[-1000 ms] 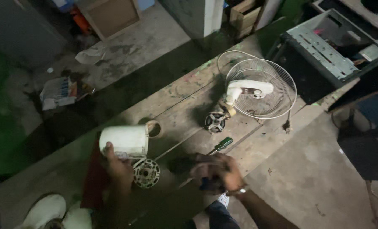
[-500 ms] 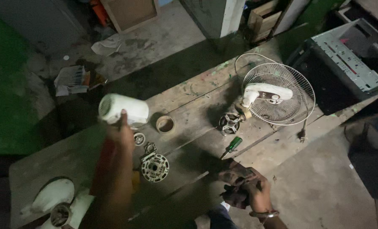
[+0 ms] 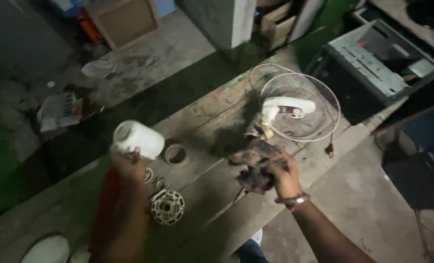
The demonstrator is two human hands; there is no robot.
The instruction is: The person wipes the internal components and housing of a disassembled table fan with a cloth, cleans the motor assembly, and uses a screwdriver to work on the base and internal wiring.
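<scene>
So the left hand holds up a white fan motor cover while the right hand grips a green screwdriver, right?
Not quite. In the head view the left hand does hold the white motor cover, but the right hand grips a dark crumpled rag, not a green screwdriver.

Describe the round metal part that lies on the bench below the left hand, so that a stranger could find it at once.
Start at the long wooden bench that crosses the picture. Go to the left hand, which holds a white cylindrical housing. Just below and right of that hand lies the motor core, flat on the wood. Unlike the plain ring nearby, it is a pale disc with radial slots around a dark centre.
</scene>
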